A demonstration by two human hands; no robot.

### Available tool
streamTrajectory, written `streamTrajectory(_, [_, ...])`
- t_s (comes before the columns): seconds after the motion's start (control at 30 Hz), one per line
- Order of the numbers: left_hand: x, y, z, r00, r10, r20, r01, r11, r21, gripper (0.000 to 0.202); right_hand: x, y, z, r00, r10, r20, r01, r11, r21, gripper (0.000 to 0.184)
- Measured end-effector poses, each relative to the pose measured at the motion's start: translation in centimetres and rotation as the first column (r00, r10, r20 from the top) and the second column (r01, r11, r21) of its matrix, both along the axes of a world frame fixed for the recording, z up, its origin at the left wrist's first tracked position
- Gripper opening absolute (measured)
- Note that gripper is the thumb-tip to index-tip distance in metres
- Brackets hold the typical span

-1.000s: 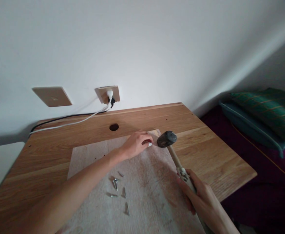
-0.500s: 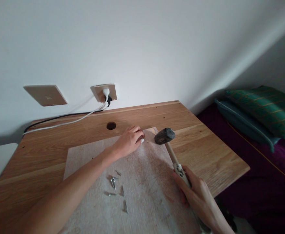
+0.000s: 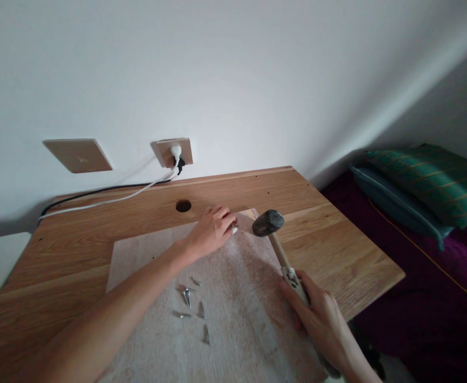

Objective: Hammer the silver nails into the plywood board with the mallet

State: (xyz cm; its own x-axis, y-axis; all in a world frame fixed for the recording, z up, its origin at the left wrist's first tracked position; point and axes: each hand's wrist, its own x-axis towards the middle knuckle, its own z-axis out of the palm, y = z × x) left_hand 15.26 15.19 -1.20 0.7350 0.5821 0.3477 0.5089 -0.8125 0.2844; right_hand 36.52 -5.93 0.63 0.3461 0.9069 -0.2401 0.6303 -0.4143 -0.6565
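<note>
My right hand is wrapped round the handle of a mallet, whose dark, blocky head hovers over the far right part of a pale wooden board. Near that board's far edge, my left hand has its fingers drawn together, pinching a small white piece whose kind I cannot make out. The mallet head is just right of these fingers, apart from them. Several silver screws lie loose on the board, right of my left forearm.
The board rests on a wooden desktop with a round cable hole. A white cable and a black one run along the wall from a socket. To the right, cushions lie on purple bedding.
The view has shifted very slightly. Both hands keep their grips, and the mallet head stays nearly where it was, beside my left hand.
</note>
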Motion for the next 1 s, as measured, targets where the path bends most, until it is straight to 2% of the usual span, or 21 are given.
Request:
streamTrajectory(0.13, [0.1, 0.0, -0.3, 1.000, 0.005, -0.002, -0.005, 1.000, 0.000, 0.010, 0.0, 0.0, 0.0, 1.000, 0.006, 0.000, -0.006, 1.000, -0.003, 0.046])
streamTrajectory(0.37, [0.4, -0.5, -0.4, 0.996, -0.054, -0.077, 0.064, 0.990, 0.126, 0.016, -0.3, 0.3, 0.5, 1.000, 0.014, 0.025, -0.013, 0.999, -0.041, 0.054])
streamTrajectory(0.47, [0.5, -0.6, -0.4, 0.998, -0.054, -0.023, 0.056, 0.995, 0.088, 0.014, -0.5, 0.4, 0.9, 0.999, 0.022, 0.029, -0.020, 0.998, -0.055, 0.053])
streamTrajectory(0.6, [0.9, -0.5, -0.4, 0.993, -0.045, 0.112, 0.048, 0.999, -0.025, 0.009, -0.5, 0.4, 0.9, 0.997, 0.040, 0.063, -0.037, 0.998, -0.044, 0.051])
streamTrajectory(0.73, [1.0, -0.4, -0.4, 0.979, -0.071, 0.190, 0.097, 0.987, -0.131, 0.009, -0.5, 0.5, 0.9, 0.996, 0.048, 0.070, -0.044, 0.998, -0.052, 0.053])
streamTrajectory(0.9, [0.9, -0.3, -0.6, 0.970, -0.094, 0.224, 0.133, 0.977, -0.167, 0.012, -0.3, 0.2, 0.6, 0.998, 0.031, 0.052, -0.029, 0.999, -0.031, 0.052])
streamTrajectory(1.0, [0.8, -0.2, -0.9, 0.968, -0.121, 0.222, 0.158, 0.975, -0.156, 0.016, 0.1, 0.1, 0.3, 0.993, 0.022, 0.113, -0.023, 1.000, 0.016, 0.052])
